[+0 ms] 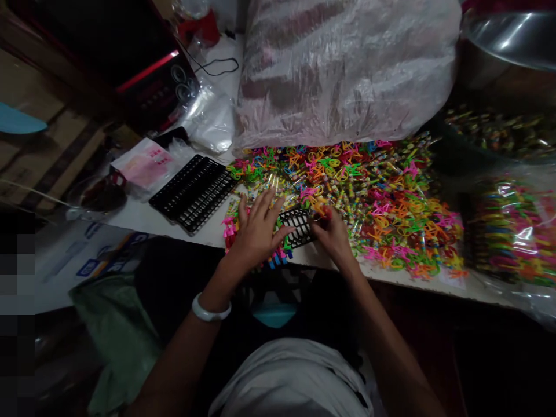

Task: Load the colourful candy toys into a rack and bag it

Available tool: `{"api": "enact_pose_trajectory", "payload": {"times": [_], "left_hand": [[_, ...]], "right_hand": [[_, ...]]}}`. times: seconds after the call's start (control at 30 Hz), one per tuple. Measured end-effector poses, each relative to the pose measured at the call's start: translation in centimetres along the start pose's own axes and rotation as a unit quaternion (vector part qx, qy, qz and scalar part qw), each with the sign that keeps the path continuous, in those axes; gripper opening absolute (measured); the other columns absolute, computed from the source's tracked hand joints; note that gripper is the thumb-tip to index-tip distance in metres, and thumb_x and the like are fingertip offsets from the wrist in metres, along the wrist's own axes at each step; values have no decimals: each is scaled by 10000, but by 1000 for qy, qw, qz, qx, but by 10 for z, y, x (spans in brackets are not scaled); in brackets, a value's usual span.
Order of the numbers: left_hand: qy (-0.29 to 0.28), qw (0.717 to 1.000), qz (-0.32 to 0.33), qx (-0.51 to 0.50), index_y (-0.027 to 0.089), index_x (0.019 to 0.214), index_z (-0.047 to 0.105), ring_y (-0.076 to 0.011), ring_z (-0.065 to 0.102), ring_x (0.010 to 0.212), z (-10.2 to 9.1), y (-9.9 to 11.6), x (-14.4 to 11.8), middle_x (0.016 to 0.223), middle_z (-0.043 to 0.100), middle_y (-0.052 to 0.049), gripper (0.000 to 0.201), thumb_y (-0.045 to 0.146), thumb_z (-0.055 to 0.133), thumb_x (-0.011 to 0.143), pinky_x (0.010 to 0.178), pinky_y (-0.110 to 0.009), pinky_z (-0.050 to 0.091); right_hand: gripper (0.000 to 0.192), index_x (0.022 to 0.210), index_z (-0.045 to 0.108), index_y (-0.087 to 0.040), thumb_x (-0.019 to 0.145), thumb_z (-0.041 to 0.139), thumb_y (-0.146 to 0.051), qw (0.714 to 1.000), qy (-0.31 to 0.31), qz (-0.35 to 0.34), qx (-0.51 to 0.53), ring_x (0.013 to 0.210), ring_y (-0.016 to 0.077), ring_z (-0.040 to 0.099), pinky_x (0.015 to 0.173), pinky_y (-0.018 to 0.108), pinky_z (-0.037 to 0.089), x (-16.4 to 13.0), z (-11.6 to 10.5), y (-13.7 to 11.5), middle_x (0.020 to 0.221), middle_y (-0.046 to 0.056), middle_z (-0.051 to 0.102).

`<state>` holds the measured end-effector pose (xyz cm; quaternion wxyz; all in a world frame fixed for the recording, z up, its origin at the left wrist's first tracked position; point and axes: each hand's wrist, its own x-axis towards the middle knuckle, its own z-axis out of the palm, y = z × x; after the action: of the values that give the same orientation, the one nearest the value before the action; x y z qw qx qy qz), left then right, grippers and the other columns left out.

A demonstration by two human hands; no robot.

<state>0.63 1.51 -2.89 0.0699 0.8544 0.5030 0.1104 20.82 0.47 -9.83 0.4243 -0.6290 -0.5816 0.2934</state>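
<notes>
My left hand (257,229) lies with fingers spread over a row of small colourful plastic toys (278,259) set in a black slotted rack (297,226). A bracelet circles that wrist. At the rack's right end, my right hand (333,236) is closed in a pinch. An orange-and-red small plastic toy (322,213) shows at its fingertips, partly hidden by the fingers. Behind and to the right of both hands spreads a loose heap of similar toys (386,214), with thin patterned stems and bright pink, orange, green and yellow tops.
Stacked black slotted racks (195,191) lie at the left, beside papers (145,165) and clear plastic bags (212,119). A big wrapped bundle (347,75) stands behind the heap. On the right are a filled clear bag (516,231) and a metal bowl (516,40). The table edge (200,236) runs close to me.
</notes>
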Motion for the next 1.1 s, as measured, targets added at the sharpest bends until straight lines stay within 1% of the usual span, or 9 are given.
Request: {"api": "enact_pose_trajectory", "payload": {"times": [0.13, 0.3, 0.4, 0.6, 0.7, 0.8, 0.97, 1.03, 1.1], "left_hand": [[-20, 999, -25, 5, 197, 1382, 413, -266, 345, 1372, 6, -3, 2, 1475, 394, -139, 520, 478, 370, 947, 1155, -516, 129], [-10, 1000, -25, -14, 202, 1377, 407, -246, 386, 1336, 5, -2, 0, 1438, 446, -118, 489, 440, 363, 953, 1154, -480, 155], [-8, 999, -29, -31, 199, 1391, 373, -233, 390, 1331, 4, -1, 0, 1421, 465, -115, 486, 411, 365, 953, 1152, -467, 159], [-45, 998, -33, -40, 196, 1463, 246, -259, 337, 1367, -3, -1, 11, 1480, 387, -124, 613, 371, 446, 910, 1143, -484, 165], [-88, 996, -8, -34, 255, 1440, 305, -272, 298, 1392, -3, -5, 20, 1519, 331, -99, 588, 342, 474, 883, 1130, -520, 169], [-82, 996, -15, -30, 238, 1339, 440, -268, 389, 1330, 1, -8, 25, 1437, 453, -102, 476, 357, 476, 880, 1119, -528, 185], [-41, 998, -51, -6, 156, 1196, 513, -309, 494, 1194, 8, -8, 27, 1237, 589, -149, 453, 463, 495, 864, 1033, -493, 315], [-47, 997, -55, 4, 159, 1182, 513, -318, 508, 1170, 8, -8, 27, 1217, 596, -148, 446, 473, 490, 866, 1007, -485, 336], [-46, 998, -52, 8, 163, 1194, 500, -312, 511, 1162, 8, -7, 28, 1216, 596, -139, 444, 472, 480, 876, 1003, -477, 336]], "right_hand": [[247, 921, 585, -182, 746, 615, -353, 993, -30, 57, 94, 659, 151, 551, 633, 280, 468, 9, 36, 3, 780, 18, 625], [229, 868, 648, -182, 744, 632, -373, 994, -75, 22, 74, 717, 169, 582, 667, 277, 467, 22, 56, 0, 827, 34, 676], [146, 816, 648, -179, 760, 602, -305, 993, -111, 20, 31, 660, 150, 568, 632, 252, 439, 25, 60, -3, 752, 12, 665], [168, 860, 639, -167, 788, 488, -146, 986, -115, -74, -99, 812, 188, 587, 717, 270, 441, 24, 57, -12, 917, 78, 654], [270, 1016, 635, -159, 827, 446, -122, 972, -147, -96, -154, 925, 216, 595, 768, 287, 445, 23, 54, -18, 1076, 115, 637], [314, 1114, 612, -173, 866, 425, -126, 961, -170, -93, -198, 948, 215, 601, 764, 283, 445, 22, 56, -22, 1161, 114, 608], [273, 1056, 643, -195, 898, 425, -151, 961, -174, -85, -196, 874, 190, 605, 714, 265, 447, 19, 60, -24, 1052, 81, 622], [278, 1068, 644, -202, 890, 439, -141, 970, -157, -96, -158, 884, 178, 602, 735, 255, 450, 16, 48, -22, 1060, 72, 625], [298, 1106, 635, -205, 889, 440, -143, 981, -88, -102, -142, 927, 177, 591, 775, 258, 447, 9, 19, -16, 1053, 71, 629]]}}
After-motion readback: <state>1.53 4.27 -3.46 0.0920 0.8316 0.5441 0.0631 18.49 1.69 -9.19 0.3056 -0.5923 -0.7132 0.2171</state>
